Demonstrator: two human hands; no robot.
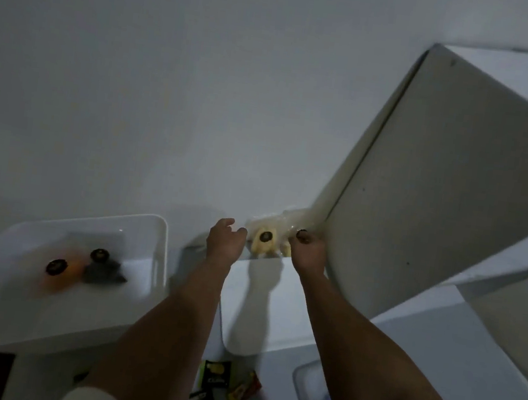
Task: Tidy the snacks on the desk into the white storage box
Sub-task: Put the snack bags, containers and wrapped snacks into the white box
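Fingers [301,236] of the right hand [307,255] pinch one yellow snack bag [264,239]; left hand [223,239] hangs loose beside it. Two white boxes [161,237] flank the arms.

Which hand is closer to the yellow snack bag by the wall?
Right. The right hand pinches the yellow snack bag at its right edge; the left hand hovers just left of it, fingers apparently not touching.

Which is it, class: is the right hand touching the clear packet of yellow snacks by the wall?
Touching. In the head view, the right hand has its fingertips pinching the edge of the clear packet; no gap shows between them.
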